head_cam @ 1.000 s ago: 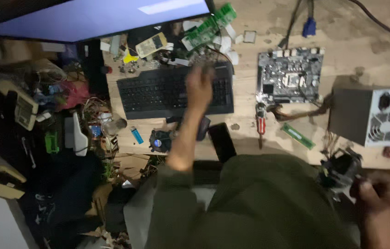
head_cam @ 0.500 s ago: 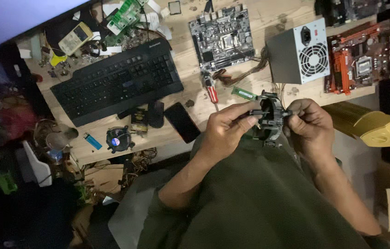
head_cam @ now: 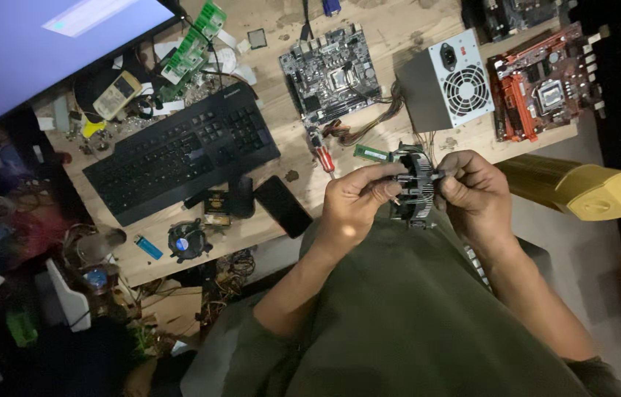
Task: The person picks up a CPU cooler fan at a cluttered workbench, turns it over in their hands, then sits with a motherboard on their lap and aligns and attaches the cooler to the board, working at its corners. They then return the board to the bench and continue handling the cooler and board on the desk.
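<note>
Hold the cooler fan (head_cam: 415, 185) above the lap, just off the counter (head_cam: 391, 29) edge — left hand (head_cam: 354, 204) and right hand (head_cam: 476, 192) fingers closed on opposite sides. Grip the frame, not fins or wires — keep it level.

Both hands are up in front of the chest, close together. Left hand (head_cam: 354, 206) comes in from the lower left, forearm bare, fingers (head_cam: 388, 179) curled in a pinch. Right hand (head_cam: 476, 195) faces it, knuckles up, fingertips pinched too. Elbows bent, wrists angled toward each other.
</note>
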